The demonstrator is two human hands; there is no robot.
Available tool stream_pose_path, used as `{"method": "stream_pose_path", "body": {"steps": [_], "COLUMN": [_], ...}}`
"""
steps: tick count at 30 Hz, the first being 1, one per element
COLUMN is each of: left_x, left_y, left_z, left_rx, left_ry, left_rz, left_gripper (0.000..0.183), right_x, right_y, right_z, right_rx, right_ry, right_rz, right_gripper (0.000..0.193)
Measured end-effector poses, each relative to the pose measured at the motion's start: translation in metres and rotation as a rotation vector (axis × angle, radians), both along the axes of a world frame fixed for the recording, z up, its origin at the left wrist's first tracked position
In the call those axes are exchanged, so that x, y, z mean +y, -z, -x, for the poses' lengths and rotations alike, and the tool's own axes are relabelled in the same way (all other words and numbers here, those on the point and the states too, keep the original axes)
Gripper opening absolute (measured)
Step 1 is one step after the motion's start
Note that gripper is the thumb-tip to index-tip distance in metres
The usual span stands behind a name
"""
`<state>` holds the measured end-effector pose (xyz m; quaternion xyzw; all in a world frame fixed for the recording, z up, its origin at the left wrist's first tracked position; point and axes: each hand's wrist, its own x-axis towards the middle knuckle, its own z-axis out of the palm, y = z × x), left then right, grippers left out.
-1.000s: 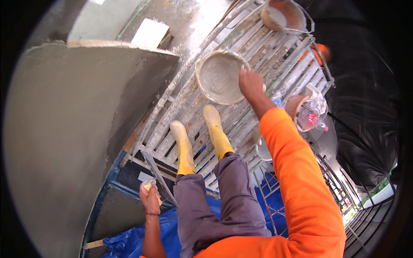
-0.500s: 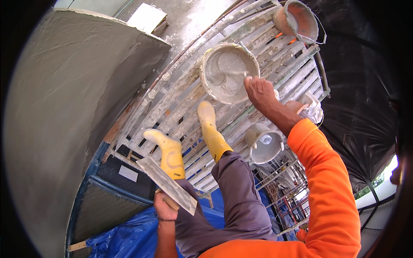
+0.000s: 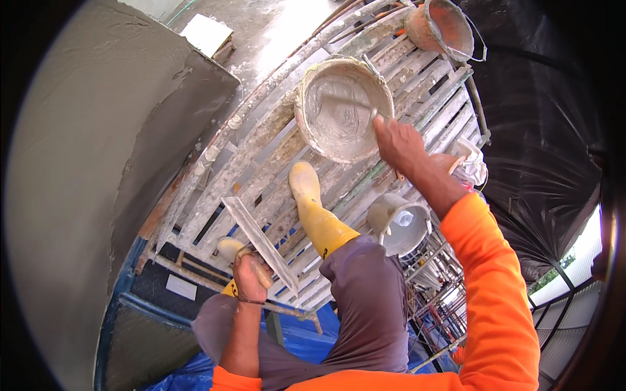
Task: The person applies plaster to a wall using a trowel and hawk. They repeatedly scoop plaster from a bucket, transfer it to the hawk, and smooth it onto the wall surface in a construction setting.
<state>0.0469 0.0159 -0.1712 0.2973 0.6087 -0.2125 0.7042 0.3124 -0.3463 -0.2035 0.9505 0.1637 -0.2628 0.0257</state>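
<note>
My left hand (image 3: 250,279) is closed round the wooden handle of a flat rectangular plastering trowel (image 3: 259,244). Its long blade is tilted steeply, in front of my left boot (image 3: 230,247). My right hand (image 3: 399,142) reaches over the rim of a round bucket (image 3: 301,124) of wet grey mortar (image 3: 336,120). Its fingers grip a trowel (image 3: 374,114) that dips into the mix; mortar hides most of that tool, so its blade shape is unclear. The bucket stands upright on slatted planks.
Weathered planks (image 3: 274,150) with gaps form the platform under my yellow boots (image 3: 312,205). An orange-stained bucket (image 3: 427,29) lies tilted at the far end. Another bucket (image 3: 390,208) with a clear container inside is near my right leg. A plastered wall (image 3: 85,143) rises at left.
My left hand has lifted the plastering trowel slightly, turning its blade more edge-on. My left knee has bent outward. In the bucket, the mortar's surface is more churned around the tool.
</note>
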Motion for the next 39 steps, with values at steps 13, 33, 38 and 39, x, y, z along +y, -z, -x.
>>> {"method": "stream_pose_path", "body": {"steps": [13,33,38,39], "left_x": [0.056,0.077,0.088,0.090], "left_y": [0.096,0.112,0.112,0.111], "left_z": [-0.101,-0.137,-0.127,-0.126], "left_rx": [-0.350,-0.644,-0.627,-0.637], "left_ry": [0.059,0.255,0.231,0.231], "left_rz": [0.009,0.047,0.036,0.043], "left_gripper": [0.026,0.019,0.025,0.025], "right_x": [0.048,0.042,0.036,0.035], "right_y": [0.003,0.024,0.026,0.019], "right_z": [-0.038,-0.028,-0.002,0.010], "right_rx": [-0.190,-0.669,-0.282,-0.196], "right_ry": [-0.292,-0.597,-0.195,-0.113], "right_rz": [0.438,0.630,0.683,0.678], "right_gripper": [0.012,0.016,0.019,0.019]}}
